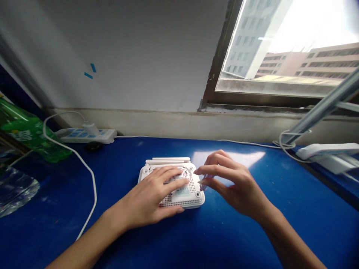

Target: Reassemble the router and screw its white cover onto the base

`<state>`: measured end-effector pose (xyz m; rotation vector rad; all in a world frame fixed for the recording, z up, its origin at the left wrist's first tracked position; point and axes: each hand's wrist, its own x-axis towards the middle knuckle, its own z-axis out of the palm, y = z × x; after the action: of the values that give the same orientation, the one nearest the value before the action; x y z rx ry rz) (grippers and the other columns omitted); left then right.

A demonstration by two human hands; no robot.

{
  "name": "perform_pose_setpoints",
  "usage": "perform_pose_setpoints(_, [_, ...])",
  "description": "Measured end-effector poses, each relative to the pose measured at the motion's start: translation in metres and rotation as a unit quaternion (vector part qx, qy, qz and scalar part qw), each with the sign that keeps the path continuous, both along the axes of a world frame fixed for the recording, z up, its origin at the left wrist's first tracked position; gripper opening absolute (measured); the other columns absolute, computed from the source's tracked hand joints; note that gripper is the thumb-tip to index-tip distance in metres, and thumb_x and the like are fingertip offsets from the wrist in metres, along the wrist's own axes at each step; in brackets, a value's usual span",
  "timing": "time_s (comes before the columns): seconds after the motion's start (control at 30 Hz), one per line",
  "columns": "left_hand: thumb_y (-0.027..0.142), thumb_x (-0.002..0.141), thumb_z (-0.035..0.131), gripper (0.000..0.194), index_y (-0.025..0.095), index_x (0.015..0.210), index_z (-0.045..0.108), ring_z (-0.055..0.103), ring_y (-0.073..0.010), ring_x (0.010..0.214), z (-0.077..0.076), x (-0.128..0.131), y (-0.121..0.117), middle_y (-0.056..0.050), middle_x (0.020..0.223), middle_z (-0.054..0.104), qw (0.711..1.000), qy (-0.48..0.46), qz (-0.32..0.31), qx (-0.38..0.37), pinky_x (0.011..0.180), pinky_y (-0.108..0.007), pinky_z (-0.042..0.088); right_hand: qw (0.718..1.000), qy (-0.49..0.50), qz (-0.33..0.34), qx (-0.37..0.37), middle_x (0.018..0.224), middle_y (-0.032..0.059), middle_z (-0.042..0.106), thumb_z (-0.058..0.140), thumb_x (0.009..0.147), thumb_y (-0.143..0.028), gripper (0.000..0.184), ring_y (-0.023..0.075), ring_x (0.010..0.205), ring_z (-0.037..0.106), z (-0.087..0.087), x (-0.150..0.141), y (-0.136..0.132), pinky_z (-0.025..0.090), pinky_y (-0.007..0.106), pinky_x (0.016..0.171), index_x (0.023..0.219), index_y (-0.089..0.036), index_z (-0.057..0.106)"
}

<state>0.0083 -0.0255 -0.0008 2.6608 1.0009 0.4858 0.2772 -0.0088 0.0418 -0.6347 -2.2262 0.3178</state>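
Observation:
A white router (193, 188) lies on the blue table with its vented underside up, a label and screw holes showing. Its antennas (168, 161) are folded along the far edge. My left hand (155, 192) rests across the router, fingers spread over the vents and thumb along the near edge. A thin pale loop, maybe a cord, shows by its fingertips. Beside the router's right edge is my right hand (231, 179), its fingers curled. A small see-through purplish thing (205, 182) shows under these fingers; its kind is not clear.
At left stand a green bottle (30, 129), a clear plastic container (17, 190) and a power strip (108, 136) with a plugged-in charger. A white cable (91, 175) runs down the left side. On the right are a metal post (322, 106) with wound cable and a white device (331, 153).

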Motion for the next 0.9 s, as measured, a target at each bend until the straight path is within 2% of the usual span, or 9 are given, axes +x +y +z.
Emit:
perform_pose_setpoints(0.17, [0.044,0.094,0.07,0.063,0.032,0.151,0.047,0.041,-0.0306,0.147,0.0008,0.0003,-0.0002,-0.007,0.159,0.046,1.0,0.001,-0.003,0.004,0.122,-0.052,0.036,0.998,-0.015,0.029,-0.06,0.13,0.0109,0.069,0.05,0.102,-0.01,0.044,0.0253,0.127,0.055,0.0022,0.0011,-0.0054,0.052,0.045,0.102,0.143,-0.023,0.058])
perform_pose_setpoints(0.3, [0.044,0.093,0.071,0.064,0.033,0.151,0.048,0.042,-0.0325,0.146,0.0,-0.0001,-0.0012,-0.008,0.158,0.047,1.0,-0.005,-0.003,0.001,0.12,-0.054,0.038,0.999,0.027,0.034,-0.033,0.103,0.0079,0.077,0.064,0.097,-0.014,0.028,0.0239,0.103,0.067,0.0039,-0.0001,-0.0037,0.059,0.04,0.086,0.122,-0.023,0.072])
perform_pose_setpoints(0.37, [0.044,0.093,0.071,0.064,0.033,0.151,0.048,0.043,-0.0328,0.146,-0.0005,-0.0003,-0.0011,-0.008,0.159,0.046,1.0,-0.007,-0.001,-0.001,0.12,-0.054,0.039,0.999,0.038,0.023,-0.001,0.089,0.0066,0.075,0.074,0.092,-0.019,0.017,0.0221,0.087,0.067,0.0037,-0.0003,-0.0017,0.059,0.037,0.075,0.108,-0.021,0.076])
perform_pose_setpoints(0.43, [0.044,0.093,0.071,0.064,0.033,0.152,0.048,0.044,-0.0327,0.146,-0.0004,-0.0002,-0.0008,-0.008,0.158,0.047,1.0,-0.009,0.0,-0.001,0.119,-0.053,0.039,0.999,0.027,0.011,0.028,0.083,0.0059,0.071,0.077,0.09,-0.023,0.017,0.0209,0.081,0.064,0.0029,0.0001,-0.0008,0.057,0.035,0.07,0.106,-0.02,0.077])
perform_pose_setpoints(0.5, [0.043,0.093,0.071,0.063,0.034,0.152,0.048,0.044,-0.0326,0.145,0.0004,0.0002,-0.0005,-0.007,0.157,0.048,1.0,-0.011,0.001,-0.001,0.119,-0.053,0.039,1.0,0.001,0.005,0.03,0.094,0.0083,0.072,0.07,0.095,-0.023,0.027,0.0228,0.09,0.065,0.002,0.0006,-0.0018,0.057,0.038,0.077,0.121,-0.021,0.074])
perform_pose_setpoints(0.57, [0.043,0.094,0.071,0.062,0.034,0.151,0.048,0.044,-0.0324,0.145,0.0013,0.0006,-0.0004,-0.007,0.157,0.049,1.0,-0.01,0.001,-0.002,0.119,-0.053,0.039,1.0,-0.026,0.013,-0.006,0.118,0.0113,0.073,0.058,0.1,-0.017,0.041,0.0251,0.112,0.063,0.0016,0.0009,-0.0041,0.057,0.042,0.091,0.141,-0.023,0.062])
perform_pose_setpoints(0.63, [0.044,0.094,0.07,0.062,0.034,0.151,0.048,0.043,-0.0315,0.145,0.0018,0.0011,-0.0006,-0.007,0.157,0.048,1.0,-0.007,-0.001,-0.003,0.119,-0.052,0.039,0.998,-0.034,0.032,-0.052,0.131,0.0109,0.069,0.053,0.101,-0.012,0.047,0.0242,0.124,0.06,0.002,0.0013,-0.0062,0.055,0.041,0.099,0.147,-0.023,0.056])
perform_pose_setpoints(0.77, [0.049,0.091,0.072,0.065,0.034,0.15,0.048,0.041,-0.0338,0.146,0.0013,0.0018,-0.0015,-0.007,0.157,0.048,1.0,-0.001,0.024,0.013,0.119,-0.056,0.037,0.998,-0.001,0.036,-0.057,0.106,0.0064,0.077,0.068,0.094,-0.012,0.03,0.0202,0.098,0.07,0.0053,0.0045,-0.0069,0.058,0.034,0.084,0.123,-0.022,0.071])
perform_pose_setpoints(0.9, [0.054,0.085,0.077,0.072,0.034,0.148,0.051,0.043,-0.0373,0.142,0.0019,0.0026,-0.002,-0.007,0.154,0.051,0.998,0.006,0.06,0.029,0.115,-0.059,0.038,0.999,-0.005,0.03,-0.021,0.093,0.0045,0.078,0.077,0.089,-0.013,0.021,0.0181,0.082,0.068,0.0088,0.0072,-0.0044,0.056,0.033,0.076,0.108,-0.02,0.073])
